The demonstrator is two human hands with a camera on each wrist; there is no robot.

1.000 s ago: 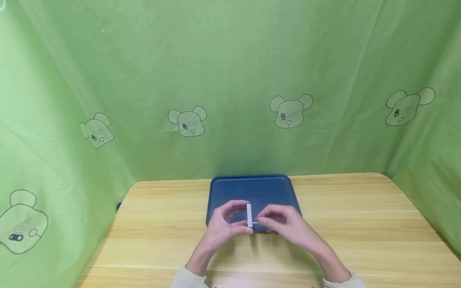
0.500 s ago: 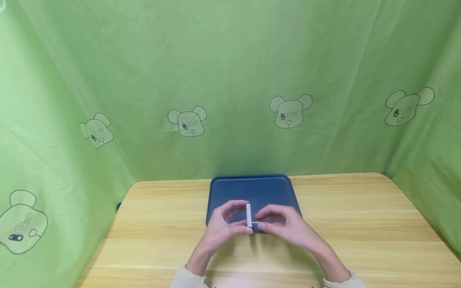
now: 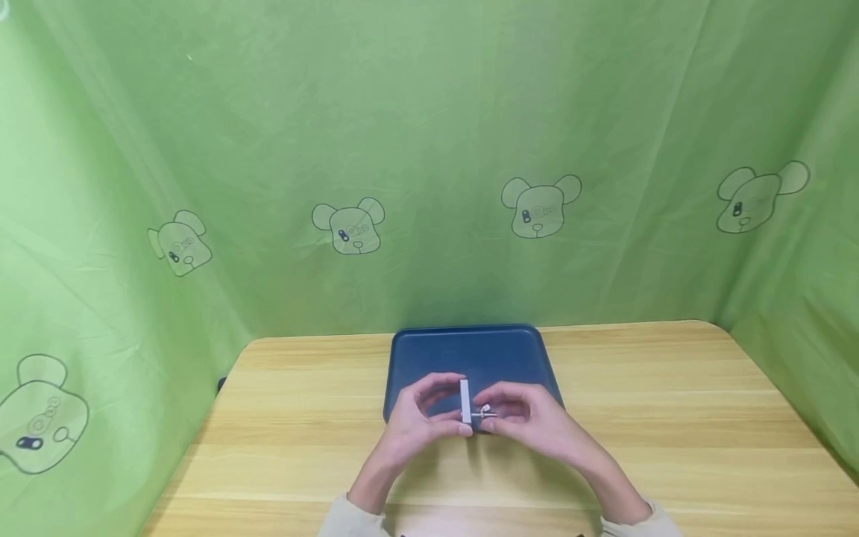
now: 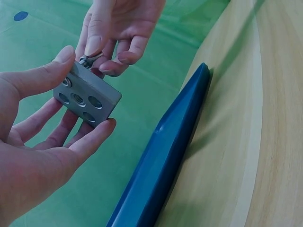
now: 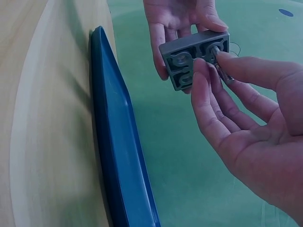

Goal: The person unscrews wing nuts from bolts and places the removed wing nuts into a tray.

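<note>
My left hand (image 3: 416,421) grips a grey metal block (image 4: 90,92) by its edges, thumb on one side and fingertips on the other. Several round holes show on one face in the left wrist view; the opposite face (image 5: 184,61) has recesses. A threaded bolt (image 3: 475,415) sticks out of the block toward my right hand (image 3: 537,418). On the bolt sits a small shiny part with a wing, which looks like a wing nut (image 3: 485,410). My right thumb and fingertips are curled round it; the fingers partly hide it in the right wrist view.
Behind and below the hands, a blue tray (image 3: 463,347) lies on the wooden table (image 3: 671,418) near its back edge. A green curtain (image 3: 429,149) with bear-head outlines surrounds the table at the back and sides.
My right thumb and fingers have shifted on the bolt and spread slightly, so the winged part and bolt end show more. The left hand and block have stayed nearly still.
</note>
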